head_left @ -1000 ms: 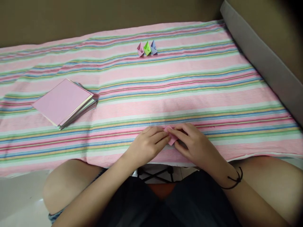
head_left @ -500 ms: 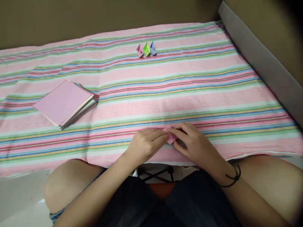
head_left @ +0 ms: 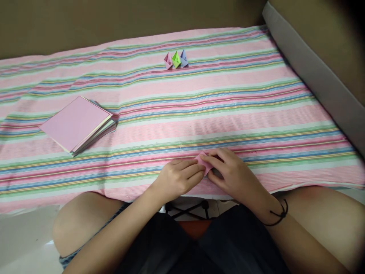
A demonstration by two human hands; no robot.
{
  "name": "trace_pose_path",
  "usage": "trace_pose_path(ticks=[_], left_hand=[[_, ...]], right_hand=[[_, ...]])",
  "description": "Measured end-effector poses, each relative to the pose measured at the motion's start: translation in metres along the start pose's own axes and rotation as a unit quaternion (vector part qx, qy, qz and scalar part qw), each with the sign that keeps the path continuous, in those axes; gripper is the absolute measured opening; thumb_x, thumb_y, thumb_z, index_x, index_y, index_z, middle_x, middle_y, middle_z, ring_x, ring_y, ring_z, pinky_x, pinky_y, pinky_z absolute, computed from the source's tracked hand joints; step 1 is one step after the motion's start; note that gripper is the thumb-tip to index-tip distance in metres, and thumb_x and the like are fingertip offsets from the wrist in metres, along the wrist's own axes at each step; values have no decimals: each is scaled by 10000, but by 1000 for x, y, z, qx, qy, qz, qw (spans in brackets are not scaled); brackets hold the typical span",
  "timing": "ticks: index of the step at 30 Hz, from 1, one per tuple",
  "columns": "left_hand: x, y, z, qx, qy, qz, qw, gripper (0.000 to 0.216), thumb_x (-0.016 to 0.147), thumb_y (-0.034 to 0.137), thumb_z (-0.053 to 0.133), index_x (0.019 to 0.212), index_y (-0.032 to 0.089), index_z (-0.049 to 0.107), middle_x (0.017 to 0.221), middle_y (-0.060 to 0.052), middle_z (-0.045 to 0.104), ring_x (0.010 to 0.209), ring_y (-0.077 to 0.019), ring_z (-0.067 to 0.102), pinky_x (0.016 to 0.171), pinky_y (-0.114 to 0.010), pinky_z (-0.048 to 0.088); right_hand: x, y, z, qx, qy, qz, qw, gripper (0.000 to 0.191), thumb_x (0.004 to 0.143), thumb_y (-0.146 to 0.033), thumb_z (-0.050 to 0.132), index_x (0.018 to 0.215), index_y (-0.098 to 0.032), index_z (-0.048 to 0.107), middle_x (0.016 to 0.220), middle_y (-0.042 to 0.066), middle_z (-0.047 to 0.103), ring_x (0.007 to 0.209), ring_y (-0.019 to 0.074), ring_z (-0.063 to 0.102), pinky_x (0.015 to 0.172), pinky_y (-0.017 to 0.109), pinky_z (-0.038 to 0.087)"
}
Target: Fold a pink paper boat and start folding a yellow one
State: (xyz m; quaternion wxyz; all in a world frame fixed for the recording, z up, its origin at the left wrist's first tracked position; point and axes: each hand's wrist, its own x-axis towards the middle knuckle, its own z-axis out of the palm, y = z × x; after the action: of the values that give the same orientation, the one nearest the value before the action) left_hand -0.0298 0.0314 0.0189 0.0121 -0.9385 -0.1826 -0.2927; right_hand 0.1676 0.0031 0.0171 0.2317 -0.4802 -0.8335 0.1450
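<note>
Close to the cloth's front edge, a small folded pink paper [head_left: 204, 164] sits between my two hands. My left hand [head_left: 180, 176] is closed on its left side, fingers together, the tips lying over the paper. From the other side my right hand [head_left: 228, 167] pinches it, with the index finger on its top and the thumb at its lower right edge. The underside of the paper and the left thumb are hidden.
A striped cloth [head_left: 228, 118] covers the surface. To the left lies a stack of square paper [head_left: 76, 123], a pink sheet on top. Three small folded paper pieces, pink [head_left: 168, 61], green [head_left: 176, 60] and blue [head_left: 184, 59], stand at the back. A grey-edged panel [head_left: 310, 72] borders the right.
My left hand has shifted slightly down, and its fingers now lie lower on the pink paper. The right hand keeps almost the same hold.
</note>
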Motion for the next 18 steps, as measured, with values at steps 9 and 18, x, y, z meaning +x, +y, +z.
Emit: trace_pose_path(ticks=[9, 18], left_hand=[[-2, 5, 2, -4, 12, -9, 1000, 117, 870, 95, 558, 956, 124, 631, 904, -30, 734, 934, -215, 685, 689, -293, 591], [-5, 3, 5, -16, 23, -30, 999, 98, 854, 99, 587, 945, 111, 621, 871, -43, 729, 918, -199, 691, 712, -277, 584]], right_hand=[[0, 1, 0, -1, -2, 1, 1000, 317, 874, -154, 478, 1176, -164, 572, 1048, 114, 589, 978, 246, 534, 845, 422, 500], [0, 2, 0, 2, -5, -3, 1000, 310, 870, -155, 498, 1168, -144, 581, 1023, 111, 586, 964, 239, 535, 841, 410, 496]])
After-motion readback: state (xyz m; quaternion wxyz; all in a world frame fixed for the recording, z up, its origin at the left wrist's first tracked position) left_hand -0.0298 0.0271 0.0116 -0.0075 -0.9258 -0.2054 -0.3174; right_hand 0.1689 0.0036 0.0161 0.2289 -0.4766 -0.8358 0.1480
